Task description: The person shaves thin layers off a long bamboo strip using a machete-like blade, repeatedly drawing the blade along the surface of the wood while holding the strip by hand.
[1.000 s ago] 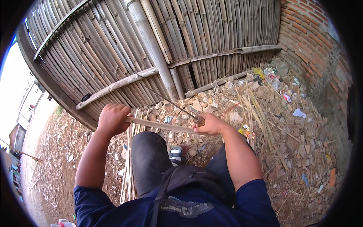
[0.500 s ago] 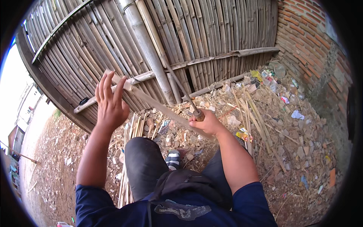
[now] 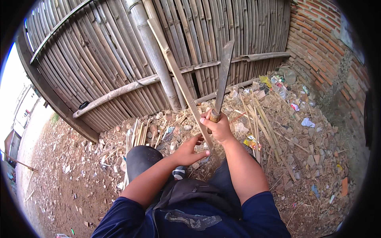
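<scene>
My right hand [image 3: 219,127] is closed around the wooden handle of a machete [image 3: 224,75], its blade pointing up and away from me. Against the same hand's fingers leans a long bamboo slat [image 3: 180,81], rising to the far left across the fence. My left hand [image 3: 189,152] is beside the slat's lower end, thumb stretched out and fingers apart and slightly bent. Its fingertips come close to the slat's edge; whether they touch it cannot be made out.
A bamboo fence [image 3: 115,59] with a thick pole [image 3: 152,51] stands ahead, meeting a brick wall [image 3: 317,43] at right. Split bamboo strips [image 3: 139,133] lie by my left knee, more strips [image 3: 268,127] at right. Rubble and litter [image 3: 283,93] cover the ground.
My left hand has dropped from the slat's upper end to beside its lower end. The slat has swung more upright. The machete blade has turned from up-left to up and slightly right.
</scene>
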Demonstrator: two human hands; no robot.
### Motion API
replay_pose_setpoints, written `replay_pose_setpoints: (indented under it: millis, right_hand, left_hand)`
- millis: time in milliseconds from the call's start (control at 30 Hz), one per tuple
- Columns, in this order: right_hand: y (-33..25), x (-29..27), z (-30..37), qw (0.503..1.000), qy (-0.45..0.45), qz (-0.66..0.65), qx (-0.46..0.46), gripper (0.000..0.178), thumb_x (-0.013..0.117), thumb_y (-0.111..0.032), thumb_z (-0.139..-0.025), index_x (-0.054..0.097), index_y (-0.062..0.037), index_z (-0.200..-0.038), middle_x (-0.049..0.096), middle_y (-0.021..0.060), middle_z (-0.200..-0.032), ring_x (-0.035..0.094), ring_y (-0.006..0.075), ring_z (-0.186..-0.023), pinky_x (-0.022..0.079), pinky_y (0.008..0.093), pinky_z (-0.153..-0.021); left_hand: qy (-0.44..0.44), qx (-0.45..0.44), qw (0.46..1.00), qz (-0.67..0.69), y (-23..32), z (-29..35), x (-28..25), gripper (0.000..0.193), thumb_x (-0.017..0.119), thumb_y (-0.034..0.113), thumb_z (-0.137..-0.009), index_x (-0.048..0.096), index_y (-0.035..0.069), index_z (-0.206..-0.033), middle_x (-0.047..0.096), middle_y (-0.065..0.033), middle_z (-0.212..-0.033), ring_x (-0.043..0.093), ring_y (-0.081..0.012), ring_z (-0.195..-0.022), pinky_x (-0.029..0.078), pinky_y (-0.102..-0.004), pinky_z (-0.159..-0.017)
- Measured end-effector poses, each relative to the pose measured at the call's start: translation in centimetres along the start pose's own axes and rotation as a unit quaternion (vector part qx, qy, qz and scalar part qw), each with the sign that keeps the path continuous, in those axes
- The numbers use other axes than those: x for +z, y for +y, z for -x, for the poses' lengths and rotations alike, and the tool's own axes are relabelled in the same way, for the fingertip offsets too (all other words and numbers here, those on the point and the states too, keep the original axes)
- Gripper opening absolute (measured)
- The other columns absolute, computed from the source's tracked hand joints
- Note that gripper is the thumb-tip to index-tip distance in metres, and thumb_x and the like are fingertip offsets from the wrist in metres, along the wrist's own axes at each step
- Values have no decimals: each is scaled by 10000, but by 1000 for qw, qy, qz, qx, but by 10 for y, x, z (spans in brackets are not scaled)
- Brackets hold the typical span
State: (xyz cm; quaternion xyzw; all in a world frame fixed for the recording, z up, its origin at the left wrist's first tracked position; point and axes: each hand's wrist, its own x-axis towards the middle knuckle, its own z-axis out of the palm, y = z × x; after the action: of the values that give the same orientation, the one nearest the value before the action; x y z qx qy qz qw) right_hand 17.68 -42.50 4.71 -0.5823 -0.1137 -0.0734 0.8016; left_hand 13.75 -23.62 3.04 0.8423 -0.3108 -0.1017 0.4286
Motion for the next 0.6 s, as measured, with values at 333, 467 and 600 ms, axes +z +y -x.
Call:
replay_pose_setpoints:
  millis: [333, 467, 600]
  right_hand:
    - [-3, 4, 0, 995, 18, -95, -32, 201, 739, -11, -898, 551, -73, -866, 715, 108, -1037, 672, 164, -940, 544, 335, -840]
    - [-11, 7, 3, 995, 19, -93, -20, 185, 724, -5, -904, 554, -72, -880, 715, 109, -1034, 673, 161, -935, 546, 332, -838]
    - [-9, -5, -2, 995, 39, -87, -34, 153, 692, 4, -913, 560, -67, -883, 701, 116, -1051, 682, 170, -895, 562, 330, -800]
  left_hand:
    - [-8, -27, 995, 100, -10, -28, 30, 474, 635, 309, -1021, 533, -12, -1354, 686, -151, -1173, 662, -253, -1104, 529, -425, -952]
    - [28, -20, 983, 183, -32, -35, 41, 328, 503, 206, -1086, 550, -6, -1332, 678, -123, -1180, 668, -215, -1075, 525, -398, -953]
    - [131, -15, 937, 324, -25, -27, 39, 261, 513, 199, -1080, 616, 19, -1239, 683, -79, -953, 662, -147, -881, 533, -328, -827]
